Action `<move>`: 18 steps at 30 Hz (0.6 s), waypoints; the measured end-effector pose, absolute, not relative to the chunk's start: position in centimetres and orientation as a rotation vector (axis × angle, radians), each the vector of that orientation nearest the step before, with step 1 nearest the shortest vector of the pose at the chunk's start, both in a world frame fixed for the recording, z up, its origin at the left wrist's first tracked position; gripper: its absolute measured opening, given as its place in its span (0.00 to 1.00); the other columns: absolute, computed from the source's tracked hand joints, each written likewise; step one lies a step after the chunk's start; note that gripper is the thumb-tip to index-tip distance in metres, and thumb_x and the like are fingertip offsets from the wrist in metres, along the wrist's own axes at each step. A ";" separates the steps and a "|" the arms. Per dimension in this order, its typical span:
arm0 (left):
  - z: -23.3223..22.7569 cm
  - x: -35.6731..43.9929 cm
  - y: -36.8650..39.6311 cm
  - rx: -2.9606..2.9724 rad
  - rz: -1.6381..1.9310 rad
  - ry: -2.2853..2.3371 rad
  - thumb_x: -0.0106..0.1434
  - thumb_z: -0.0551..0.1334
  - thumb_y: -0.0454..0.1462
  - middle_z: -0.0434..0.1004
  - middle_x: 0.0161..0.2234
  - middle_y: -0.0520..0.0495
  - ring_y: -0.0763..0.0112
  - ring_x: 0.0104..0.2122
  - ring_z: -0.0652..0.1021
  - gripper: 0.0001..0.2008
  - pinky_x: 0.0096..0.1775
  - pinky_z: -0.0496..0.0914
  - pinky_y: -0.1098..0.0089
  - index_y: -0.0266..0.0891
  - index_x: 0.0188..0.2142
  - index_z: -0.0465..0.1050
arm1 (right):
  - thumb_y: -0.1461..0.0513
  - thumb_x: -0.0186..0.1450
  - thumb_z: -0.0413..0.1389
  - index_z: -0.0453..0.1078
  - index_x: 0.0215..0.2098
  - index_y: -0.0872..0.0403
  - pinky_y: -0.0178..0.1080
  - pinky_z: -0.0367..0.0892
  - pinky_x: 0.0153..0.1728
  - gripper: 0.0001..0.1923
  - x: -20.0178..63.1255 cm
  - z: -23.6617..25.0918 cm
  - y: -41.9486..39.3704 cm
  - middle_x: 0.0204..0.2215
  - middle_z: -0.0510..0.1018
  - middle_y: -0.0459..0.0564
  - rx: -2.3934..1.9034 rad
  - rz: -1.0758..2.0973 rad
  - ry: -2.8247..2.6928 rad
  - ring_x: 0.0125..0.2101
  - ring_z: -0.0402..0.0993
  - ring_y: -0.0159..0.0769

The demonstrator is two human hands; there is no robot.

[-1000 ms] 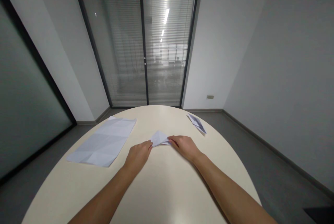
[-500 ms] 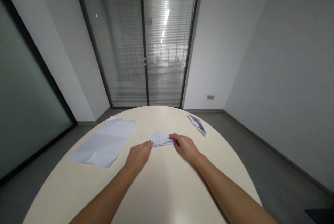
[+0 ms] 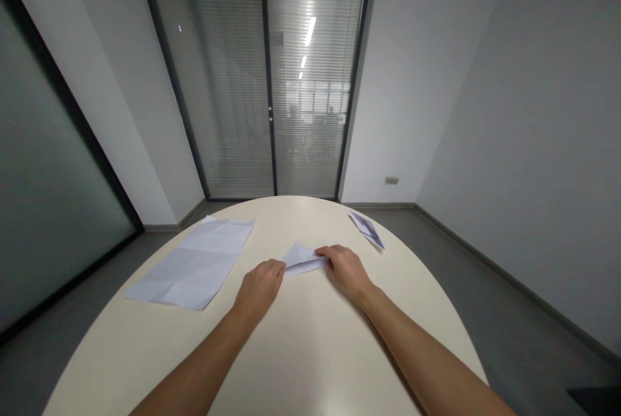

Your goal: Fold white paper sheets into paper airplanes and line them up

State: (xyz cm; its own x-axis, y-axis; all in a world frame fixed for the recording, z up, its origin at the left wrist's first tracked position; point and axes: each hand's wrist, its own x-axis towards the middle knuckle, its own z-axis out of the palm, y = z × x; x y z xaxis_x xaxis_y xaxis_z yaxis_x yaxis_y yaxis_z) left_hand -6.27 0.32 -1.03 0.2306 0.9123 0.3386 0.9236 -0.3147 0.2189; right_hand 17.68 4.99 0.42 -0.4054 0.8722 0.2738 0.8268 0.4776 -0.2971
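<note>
Between my two hands is a folded piece of white paper (image 3: 301, 259), with a peaked upper part and a long flap along its near edge. My left hand (image 3: 262, 280) is closed on its left corner, thumb and fingers pinched together. At the right corner my right hand (image 3: 343, 268) grips the paper, its index finger lying over the top and its thumb underneath. The fingertips partly hide both corners. The folded paper is at the tabletop, tilted slightly toward me.
A large creased white sheet (image 3: 196, 264) lies on the left of the round cream table (image 3: 291, 351). Near the far right edge rests another folded paper (image 3: 367, 230) with bluish shading. Beyond the table stand glass doors with blinds (image 3: 310, 151).
The near flap of the folded paper has opened a little and shows more of its face. My right hand has shifted slightly; the other papers stay put.
</note>
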 end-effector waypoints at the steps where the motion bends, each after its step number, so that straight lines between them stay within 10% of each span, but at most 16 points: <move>1: -1.0 -6.2 0.3 -2.446 -0.689 -1.816 0.72 0.52 0.35 0.80 0.43 0.46 0.65 0.45 0.79 0.13 0.50 0.71 0.67 0.41 0.45 0.75 | 0.73 0.61 0.48 0.73 0.54 0.49 0.40 0.63 0.53 0.27 17.6 0.6 5.0 0.49 0.80 0.50 -1.415 0.143 -2.347 0.50 0.74 0.41; 18: -3.1 -6.0 1.5 -2.335 -1.646 -1.945 0.66 0.56 0.37 0.77 0.42 0.44 0.70 0.30 0.77 0.11 0.38 0.72 0.66 0.39 0.48 0.70 | 0.70 0.68 0.48 0.68 0.54 0.51 0.44 0.74 0.46 0.19 16.8 -0.4 5.1 0.41 0.80 0.52 -0.792 -0.028 -2.022 0.43 0.77 0.40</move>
State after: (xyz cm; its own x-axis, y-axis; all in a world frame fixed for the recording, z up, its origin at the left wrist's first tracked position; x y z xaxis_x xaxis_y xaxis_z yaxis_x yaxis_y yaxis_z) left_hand -6.03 1.46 -3.09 -0.0607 0.8891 0.4537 0.5947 -0.3328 0.7318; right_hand 16.77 5.09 -0.41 -0.3573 0.5208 0.7753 0.5421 0.7916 -0.2819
